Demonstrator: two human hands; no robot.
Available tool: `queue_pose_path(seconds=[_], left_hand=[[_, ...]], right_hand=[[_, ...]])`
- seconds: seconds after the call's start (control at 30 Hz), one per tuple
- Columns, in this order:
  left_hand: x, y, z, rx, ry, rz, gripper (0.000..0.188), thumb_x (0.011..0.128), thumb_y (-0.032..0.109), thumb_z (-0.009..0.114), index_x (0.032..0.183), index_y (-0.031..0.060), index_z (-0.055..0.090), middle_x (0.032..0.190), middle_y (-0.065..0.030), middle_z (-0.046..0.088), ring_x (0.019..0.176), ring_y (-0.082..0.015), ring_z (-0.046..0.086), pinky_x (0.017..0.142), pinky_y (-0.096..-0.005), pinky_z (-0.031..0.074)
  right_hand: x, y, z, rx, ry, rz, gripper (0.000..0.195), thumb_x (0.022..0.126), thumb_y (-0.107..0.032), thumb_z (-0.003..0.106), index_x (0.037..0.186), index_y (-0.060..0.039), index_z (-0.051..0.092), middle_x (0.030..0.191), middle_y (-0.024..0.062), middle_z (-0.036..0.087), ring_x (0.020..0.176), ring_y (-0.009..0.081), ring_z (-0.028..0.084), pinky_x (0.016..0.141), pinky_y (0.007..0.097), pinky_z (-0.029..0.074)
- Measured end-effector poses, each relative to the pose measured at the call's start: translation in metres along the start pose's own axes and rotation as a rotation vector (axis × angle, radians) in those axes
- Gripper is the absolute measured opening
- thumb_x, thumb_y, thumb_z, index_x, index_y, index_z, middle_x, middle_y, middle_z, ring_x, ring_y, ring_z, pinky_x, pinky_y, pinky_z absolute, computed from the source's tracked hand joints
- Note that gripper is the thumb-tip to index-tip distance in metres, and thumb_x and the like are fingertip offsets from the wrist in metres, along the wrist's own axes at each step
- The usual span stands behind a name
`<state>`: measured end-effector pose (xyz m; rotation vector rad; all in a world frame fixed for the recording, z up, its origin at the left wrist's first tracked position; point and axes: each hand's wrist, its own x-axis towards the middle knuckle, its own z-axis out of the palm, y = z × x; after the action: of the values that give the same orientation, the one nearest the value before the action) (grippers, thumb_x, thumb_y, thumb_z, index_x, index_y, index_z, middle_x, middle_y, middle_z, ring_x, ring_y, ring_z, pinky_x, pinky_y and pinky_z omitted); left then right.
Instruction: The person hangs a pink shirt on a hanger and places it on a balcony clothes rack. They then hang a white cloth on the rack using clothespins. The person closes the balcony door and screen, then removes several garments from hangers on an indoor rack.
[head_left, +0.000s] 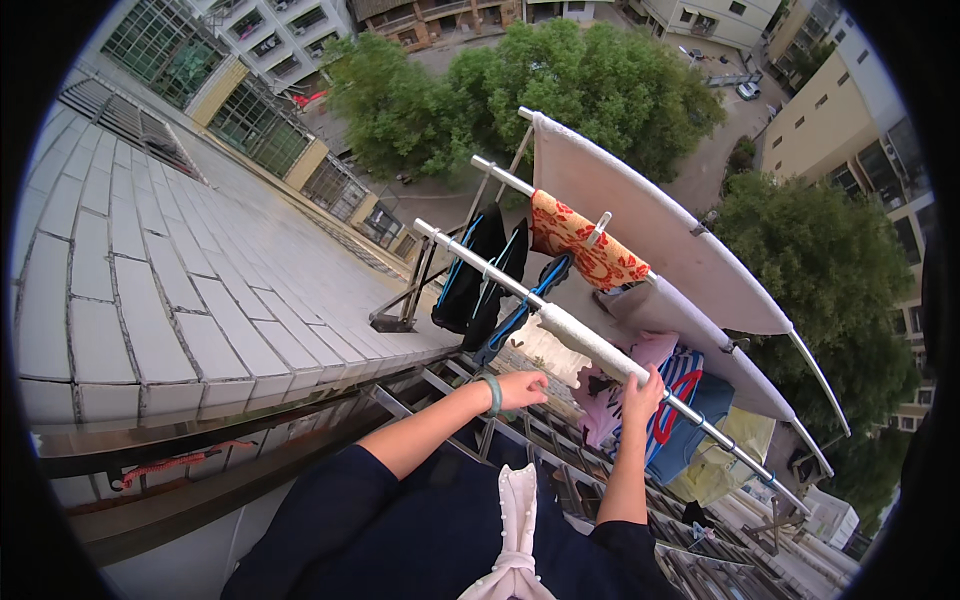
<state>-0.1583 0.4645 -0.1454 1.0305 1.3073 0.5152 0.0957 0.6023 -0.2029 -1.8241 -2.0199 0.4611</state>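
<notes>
My right hand (642, 396) rests at the right end of a white towel (589, 341) draped over the nearest metal drying pole (480, 262); the fingers lie on the towel and pole, and their exact grip cannot be told. My left hand (525, 390), with a green bangle at the wrist, hovers below the towel's left part, fingers curled, with nothing seen in it. Dark garments on blue hangers (484, 277) hang to the left. Pink, striped and blue clothes (694, 420) and a yellow garment (731, 454) hang on the right.
Farther out, an orange patterned towel (581, 240) and large pale sheets (637, 217) hang over two more poles. A metal bracket (409, 300) stands by the tiled wall (172, 300). Metal window bars (540, 450) run below my hands. Trees (562, 82) and a road lie far below.
</notes>
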Motion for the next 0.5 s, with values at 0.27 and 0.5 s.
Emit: queue_pose_path(seconds=[0.27, 0.5], left_hand=[[-0.119, 0.016, 0.028, 0.596, 0.368, -0.046, 0.037, 0.080, 0.030, 0.056, 0.109, 0.0077, 0.050, 0.095, -0.0141, 0.061, 0.090, -0.0298, 0.057, 0.077, -0.0398, 0.043], [-0.140, -0.020, 0.060, 0.854, 0.552, 0.051, 0.027, 0.081, 0.035, 0.054, 0.092, 0.0099, 0.058, 0.073, -0.0106, 0.062, 0.078, -0.0255, 0.058, 0.085, -0.0418, 0.034]], right_hand=[[0.003, -0.016, 0.000, 0.473, -0.058, 0.084, 0.044, 0.083, -0.024, 0.055, 0.119, 0.0000, 0.045, 0.117, 0.0206, 0.049, 0.110, 0.0322, 0.046, 0.095, 0.0359, 0.033], [-0.017, -0.060, -0.056, 0.851, -0.080, 0.139, 0.042, 0.085, -0.021, 0.054, 0.121, -0.0020, 0.045, 0.117, 0.0173, 0.050, 0.109, 0.0226, 0.047, 0.092, 0.0308, 0.036]])
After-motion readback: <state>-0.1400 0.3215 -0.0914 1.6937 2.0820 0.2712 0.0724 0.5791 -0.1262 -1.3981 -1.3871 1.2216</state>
